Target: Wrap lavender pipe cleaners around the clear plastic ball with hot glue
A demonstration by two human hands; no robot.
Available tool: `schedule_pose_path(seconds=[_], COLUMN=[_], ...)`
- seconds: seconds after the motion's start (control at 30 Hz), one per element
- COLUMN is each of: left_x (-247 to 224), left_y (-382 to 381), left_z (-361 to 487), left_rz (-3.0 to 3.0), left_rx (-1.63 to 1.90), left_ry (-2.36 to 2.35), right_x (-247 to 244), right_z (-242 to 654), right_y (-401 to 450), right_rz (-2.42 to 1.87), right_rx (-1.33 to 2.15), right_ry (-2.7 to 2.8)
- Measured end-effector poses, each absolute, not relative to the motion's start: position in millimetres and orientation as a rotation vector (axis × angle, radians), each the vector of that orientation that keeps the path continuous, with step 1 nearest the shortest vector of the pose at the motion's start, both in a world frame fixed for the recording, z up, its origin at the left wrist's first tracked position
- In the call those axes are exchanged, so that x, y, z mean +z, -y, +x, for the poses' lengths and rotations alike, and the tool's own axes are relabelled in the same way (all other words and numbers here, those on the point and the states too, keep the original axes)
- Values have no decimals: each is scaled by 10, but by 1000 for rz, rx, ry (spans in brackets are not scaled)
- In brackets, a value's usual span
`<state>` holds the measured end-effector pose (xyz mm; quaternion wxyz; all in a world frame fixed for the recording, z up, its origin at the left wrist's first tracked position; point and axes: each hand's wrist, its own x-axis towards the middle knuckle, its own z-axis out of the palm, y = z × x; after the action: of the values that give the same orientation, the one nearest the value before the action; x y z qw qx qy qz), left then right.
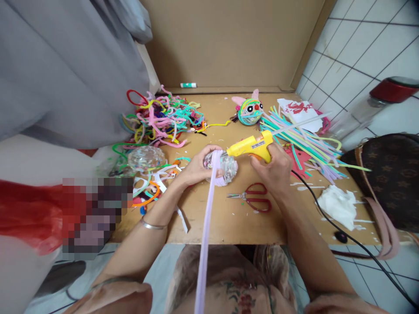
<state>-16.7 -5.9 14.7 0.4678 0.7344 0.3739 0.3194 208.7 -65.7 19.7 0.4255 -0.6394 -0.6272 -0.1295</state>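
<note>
In the middle of the table, my left hand (200, 168) is closed around a clear, faceted plastic ball (229, 169). Lilac pipe cleaners (211, 198) wrap over the ball, and their long free ends hang down toward my lap. My right hand (274, 168) grips a yellow hot glue gun (250, 146), with a clear glue stick (299, 122) poking out of its back. The gun's nozzle points left and sits at the ball's upper edge; whether it touches is unclear. Red-handled scissors (253, 197) lie just below, between my two hands.
Tangled pipe cleaners (160, 117) heap at the back left, near another clear ball (146, 158). A decorated ball with eyes and pink ears (250, 110) stands at the back. Straight pipe cleaners (304, 141), crumpled tissue (337, 205), a brown bag (386, 179) and the black cord (316, 200) occupy the right.
</note>
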Motion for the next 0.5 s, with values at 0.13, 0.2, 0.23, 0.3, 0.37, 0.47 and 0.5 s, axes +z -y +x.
schedule_pose_path(seconds=[0.13,0.2,0.23,0.3,0.37,0.47,0.5], left_x=[98,102,109,126,139,139,134], left_y=[40,41,44,51,58,62,61], left_z=[-169,-169,-169,-169,-168,-167,-168], left_rz=[1847,1850,1844,1826,1809,1800,1799], left_rx=[804,809,805,793,789,787,789], left_ry=[-931,-935,-938,-940,-932,-924,-924], right_x=[202,207,211,219,226,230,230], right_z=[2100,2108,2112,2117,2117,2108,2104], right_y=[657,661,664,670,676,680,680], right_rz=[-1575,-1574,-1578,-1581,-1578,-1578,-1578], right_rx=[-314,-306,-300,-284,-270,-263,-267], right_ry=[1582,1587,1589,1596,1601,1601,1595])
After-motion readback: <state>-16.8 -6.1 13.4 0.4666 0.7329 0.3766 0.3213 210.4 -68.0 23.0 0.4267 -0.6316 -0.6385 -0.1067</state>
